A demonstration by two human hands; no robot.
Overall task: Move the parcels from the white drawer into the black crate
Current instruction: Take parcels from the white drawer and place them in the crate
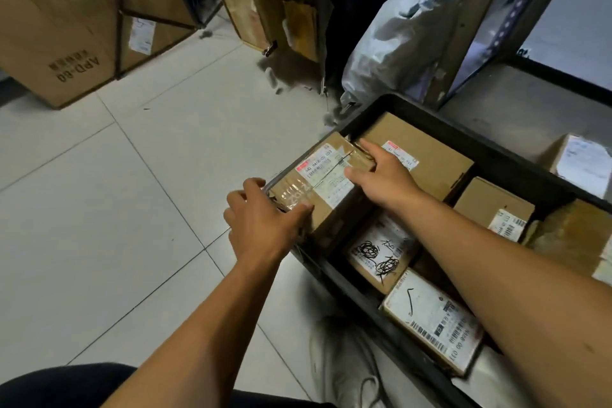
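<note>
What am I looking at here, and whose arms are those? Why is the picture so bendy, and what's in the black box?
This is one picture from a camera worn on a person's head, looking down, so you see that person's own arms. The wide lens bends the edges. The left hand and right hand both grip a taped brown parcel, which sits at the corner of the black crate. Inside the crate lie other parcels, such as a bigger brown box and a scribbled-on parcel. The crate stands on a pale tiled floor. A large carton stands at the back left. No white drawer is in view.
</note>
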